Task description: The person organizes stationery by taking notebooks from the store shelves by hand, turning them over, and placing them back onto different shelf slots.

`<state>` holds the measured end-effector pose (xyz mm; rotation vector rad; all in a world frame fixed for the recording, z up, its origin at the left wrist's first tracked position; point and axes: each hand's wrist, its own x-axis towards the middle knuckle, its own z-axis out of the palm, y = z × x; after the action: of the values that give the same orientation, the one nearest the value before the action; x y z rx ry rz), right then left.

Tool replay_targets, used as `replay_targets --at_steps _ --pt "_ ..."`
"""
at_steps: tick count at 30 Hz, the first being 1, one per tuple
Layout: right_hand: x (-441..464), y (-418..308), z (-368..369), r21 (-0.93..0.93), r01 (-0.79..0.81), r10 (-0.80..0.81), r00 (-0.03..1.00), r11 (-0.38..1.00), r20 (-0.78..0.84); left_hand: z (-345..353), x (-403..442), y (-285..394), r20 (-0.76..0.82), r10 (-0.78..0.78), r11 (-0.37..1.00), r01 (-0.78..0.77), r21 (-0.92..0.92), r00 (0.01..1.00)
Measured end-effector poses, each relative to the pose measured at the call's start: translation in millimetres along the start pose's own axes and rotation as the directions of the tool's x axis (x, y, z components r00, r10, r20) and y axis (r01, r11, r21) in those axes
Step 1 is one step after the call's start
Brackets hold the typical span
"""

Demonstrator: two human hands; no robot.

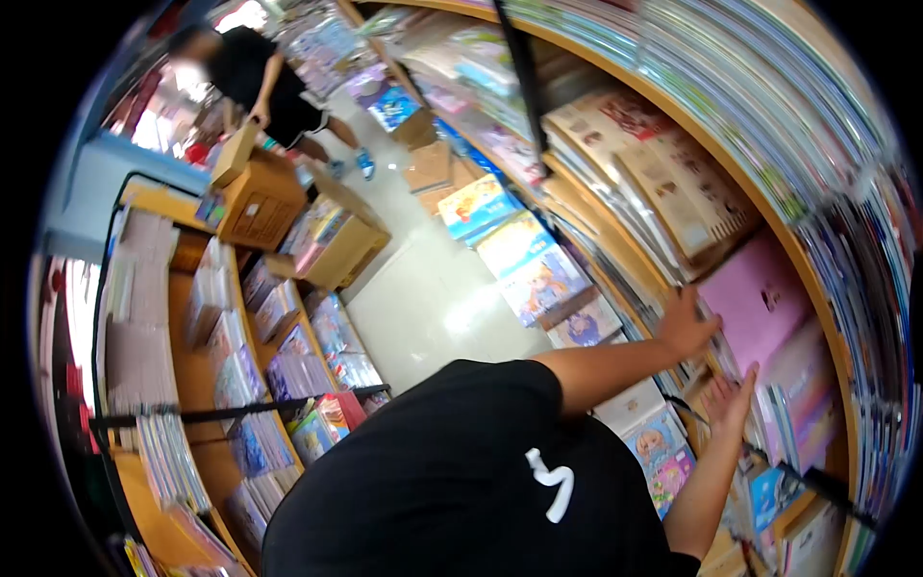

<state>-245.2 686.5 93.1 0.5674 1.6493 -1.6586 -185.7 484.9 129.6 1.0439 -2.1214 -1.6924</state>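
Observation:
A pink-covered book (pixel 755 298) lies on top of a stack on the right-hand shelf. My left hand (pixel 686 329) is at the near edge of that stack, its fingers apart and appearing to touch the edge. Lower down, my right hand (pixel 731 402) is turned palm up with its fingers spread, beside the corner of the pink book. Nothing shows in its palm. Some of the left fingertips are hard to make out against the stack. Paler pink and purple books (pixel 803 380) lie next to the right hand.
Beige notebooks (pixel 663 173) share the shelf behind a wooden edge. Picture books (pixel 529 264) are stacked below. Cartons (pixel 336 245) stand by the opposite shelving (pixel 178 361). Farther down the aisle a person (pixel 255 82) in dark clothes has a hand near a box.

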Motion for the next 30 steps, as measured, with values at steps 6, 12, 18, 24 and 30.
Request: replay_targets --at_steps 6,12,18,24,30 --pt "-16.2 3.5 16.5 -0.022 0.104 -0.105 0.99 0.994 -0.089 -2.1 18.4 -37.7 0.023 0.303 0.944 -0.303 0.128 0.953" --pt "-23.5 0.6 26.0 0.017 0.094 -0.089 0.98 0.995 -0.177 -14.0 20.0 -32.1 0.185 0.227 0.974 -0.227 -0.024 0.956" --pt "-26.0 -1.4 32.9 0.085 0.097 -0.076 0.972 0.992 -0.222 5.4 26.5 -29.9 0.178 0.192 0.967 -0.155 -0.201 0.965" --pt "-33.6 -4.9 28.9 0.015 0.074 -0.07 0.98 0.997 -0.186 -11.7 13.7 -15.1 0.176 0.164 0.985 -0.151 -0.081 0.971" --pt "-59.4 6.7 27.9 -0.148 0.044 -0.065 0.988 0.988 -0.139 -31.3 -1.8 -23.5 0.206 0.155 0.988 -0.156 -0.01 0.966"
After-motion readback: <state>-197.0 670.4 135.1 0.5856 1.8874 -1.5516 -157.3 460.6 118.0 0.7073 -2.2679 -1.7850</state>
